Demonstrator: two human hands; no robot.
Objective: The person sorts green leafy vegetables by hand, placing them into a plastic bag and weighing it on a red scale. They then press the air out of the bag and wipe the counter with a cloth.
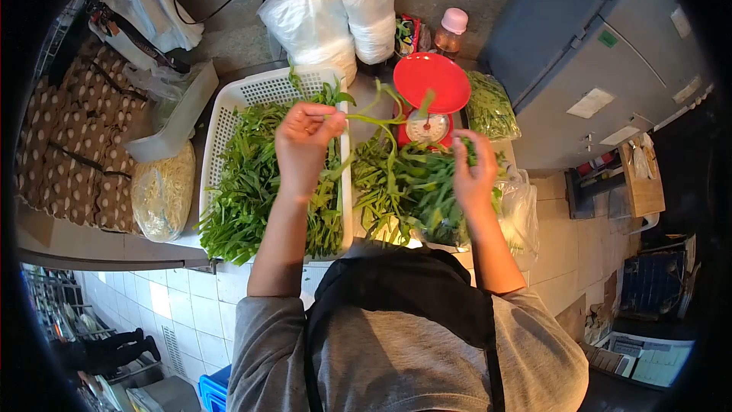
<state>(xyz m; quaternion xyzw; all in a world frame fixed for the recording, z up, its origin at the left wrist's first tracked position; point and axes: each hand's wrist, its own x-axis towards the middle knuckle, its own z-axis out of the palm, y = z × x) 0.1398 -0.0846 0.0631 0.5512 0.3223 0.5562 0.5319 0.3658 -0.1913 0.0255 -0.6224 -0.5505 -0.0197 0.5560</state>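
My left hand (309, 137) is raised over the right rim of a white perforated basket (232, 118), its fingers pinching a long leafy green stem (370, 117) that stretches to the right. The basket is full of cut leafy greens (259, 175). My right hand (474, 168) hovers at the right side of a loose pile of long-stemmed greens (381, 191), its thumb and fingers apart. Behind the pile stands a red dial scale (427, 128) with a round red pan (432, 82). Leaves near the scale are blurred.
White plastic bags (313, 27) stand against the wall, near a pink-capped jar (451, 30). A bag of greens (492, 105) lies right of the scale, beside a grey metal cabinet (602, 61). At left are a bag of noodle-like strands (164, 191) and stacked egg trays (76, 145).
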